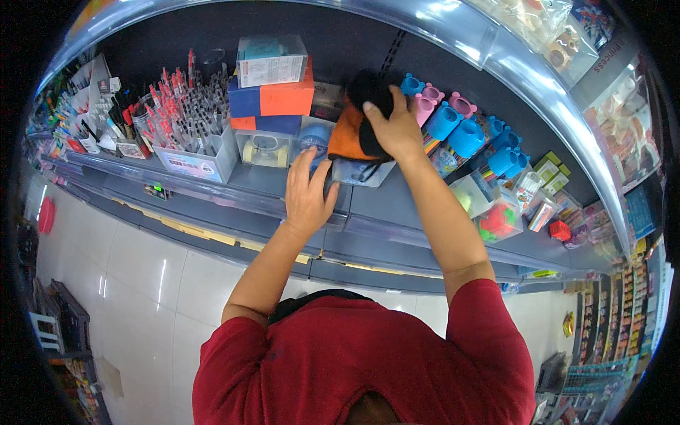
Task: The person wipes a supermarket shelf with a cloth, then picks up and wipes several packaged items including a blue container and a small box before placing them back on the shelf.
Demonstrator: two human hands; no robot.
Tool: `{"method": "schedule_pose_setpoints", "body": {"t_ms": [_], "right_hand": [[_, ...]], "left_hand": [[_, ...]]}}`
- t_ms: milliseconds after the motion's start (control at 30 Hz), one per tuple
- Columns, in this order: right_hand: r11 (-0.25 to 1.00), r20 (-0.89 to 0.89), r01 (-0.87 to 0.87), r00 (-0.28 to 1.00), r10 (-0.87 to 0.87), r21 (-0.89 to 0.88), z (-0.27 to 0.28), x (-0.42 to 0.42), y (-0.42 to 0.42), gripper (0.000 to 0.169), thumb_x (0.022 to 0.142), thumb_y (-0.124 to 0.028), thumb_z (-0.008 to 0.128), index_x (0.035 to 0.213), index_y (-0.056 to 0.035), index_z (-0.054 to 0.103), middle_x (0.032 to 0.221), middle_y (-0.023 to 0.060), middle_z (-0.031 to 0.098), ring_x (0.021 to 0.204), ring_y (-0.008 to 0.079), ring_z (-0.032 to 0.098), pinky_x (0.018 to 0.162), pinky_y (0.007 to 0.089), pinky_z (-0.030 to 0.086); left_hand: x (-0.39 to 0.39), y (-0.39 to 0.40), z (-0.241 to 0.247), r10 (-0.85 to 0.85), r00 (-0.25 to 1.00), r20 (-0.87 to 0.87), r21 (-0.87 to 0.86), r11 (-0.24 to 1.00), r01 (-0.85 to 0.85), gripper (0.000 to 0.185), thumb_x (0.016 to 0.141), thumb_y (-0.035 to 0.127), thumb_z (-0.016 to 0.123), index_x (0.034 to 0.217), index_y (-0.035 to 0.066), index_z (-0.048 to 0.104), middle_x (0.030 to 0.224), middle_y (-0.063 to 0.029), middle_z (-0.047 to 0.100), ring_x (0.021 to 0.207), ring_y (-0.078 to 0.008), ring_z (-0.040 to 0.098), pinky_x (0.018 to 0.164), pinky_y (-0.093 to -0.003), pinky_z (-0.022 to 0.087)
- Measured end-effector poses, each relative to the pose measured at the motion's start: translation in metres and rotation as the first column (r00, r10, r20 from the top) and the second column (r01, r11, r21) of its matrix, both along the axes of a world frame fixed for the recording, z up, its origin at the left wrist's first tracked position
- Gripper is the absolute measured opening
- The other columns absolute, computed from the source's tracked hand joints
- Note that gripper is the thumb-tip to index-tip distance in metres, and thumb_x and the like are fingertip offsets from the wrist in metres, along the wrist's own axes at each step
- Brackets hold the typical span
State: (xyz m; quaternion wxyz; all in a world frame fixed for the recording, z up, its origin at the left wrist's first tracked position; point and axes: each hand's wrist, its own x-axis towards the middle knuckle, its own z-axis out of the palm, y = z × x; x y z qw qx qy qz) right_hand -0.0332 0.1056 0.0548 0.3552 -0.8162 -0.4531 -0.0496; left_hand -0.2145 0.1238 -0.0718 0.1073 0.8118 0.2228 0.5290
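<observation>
My right hand (396, 125) lies on a soft black and orange fabric item (348, 135), thumb and fingers spread over its black part. This item rests on top of a clear plastic box (361, 172) on the shelf. My left hand (311, 194) is at the shelf's front, fingertips at a clear box with a round blue object (314, 137); whether they touch it I cannot tell. To its left stands a clear box with a cream-coloured object (265, 151). Orange and blue boxes (284, 98) are stacked behind, under a transparent-topped box (272, 62).
A bin of pens (196, 162) stands left on the shelf. Blue and pink cups with coloured pencils (465, 137) stand right, near a boxed red and green item (499, 220). A shiny curved edge (483, 40) arches overhead; a clear lip (255, 196) runs along the shelf front.
</observation>
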Motion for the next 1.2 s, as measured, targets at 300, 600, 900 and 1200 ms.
{"method": "schedule_pose_setpoints", "body": {"t_ms": [300, 600, 900, 1200], "right_hand": [[0.880, 0.116, -0.069, 0.983, 0.139, -0.470, 0.011, -0.007, -0.001, 0.084, 0.071, -0.055, 0.067, 0.140, -0.0153, 0.042, 0.145, 0.0252, 0.034, 0.131, 0.0381, 0.039, 0.105, 0.0412, 0.037], [0.858, 0.146, -0.032, 0.981, 0.124, -0.513, 0.031, -0.008, 0.045, 0.084, 0.072, -0.050, 0.069, 0.143, -0.0168, 0.038, 0.147, 0.0200, 0.033, 0.133, 0.0387, 0.036, 0.108, 0.0414, 0.034], [0.844, 0.027, 0.008, 1.000, 0.008, -0.536, 0.011, 0.011, 0.078, 0.072, 0.082, -0.031, 0.058, 0.147, -0.0165, 0.029, 0.138, 0.0209, 0.046, 0.128, 0.0336, 0.046, 0.106, 0.0406, 0.038], [0.812, 0.111, -0.042, 0.985, 0.131, -0.582, 0.017, 0.020, 0.080, 0.059, 0.083, -0.016, 0.050, 0.141, -0.0143, 0.042, 0.131, 0.0189, 0.053, 0.122, 0.0326, 0.052, 0.103, 0.0399, 0.041]], "left_hand": [[0.017, 0.011, 0.017, 0.010, 0.994, 0.105, 0.108, 0.994, -0.022, 0.040, 0.069, 0.009, 0.071, 0.105, 0.000, 0.058, 0.119, -0.0183, 0.051, 0.110, -0.0396, 0.050, 0.095, -0.0506, 0.038], [0.040, -0.001, 0.018, -0.227, 0.971, 0.073, 0.188, 0.959, 0.210, 0.036, 0.065, 0.003, 0.070, 0.099, 0.002, 0.061, 0.111, -0.0147, 0.056, 0.102, -0.0339, 0.053, 0.088, -0.0438, 0.044], [0.044, -0.006, 0.020, -0.225, 0.973, -0.056, 0.146, 0.962, 0.231, 0.049, 0.067, 0.007, 0.071, 0.115, 0.005, 0.059, 0.123, -0.0142, 0.053, 0.110, -0.0347, 0.049, 0.094, -0.0449, 0.041], [0.049, -0.005, 0.018, -0.145, 0.984, -0.100, 0.146, 0.976, 0.158, 0.050, 0.067, 0.007, 0.071, 0.116, 0.006, 0.059, 0.121, -0.0127, 0.052, 0.111, -0.0336, 0.046, 0.096, -0.0431, 0.037]]}}
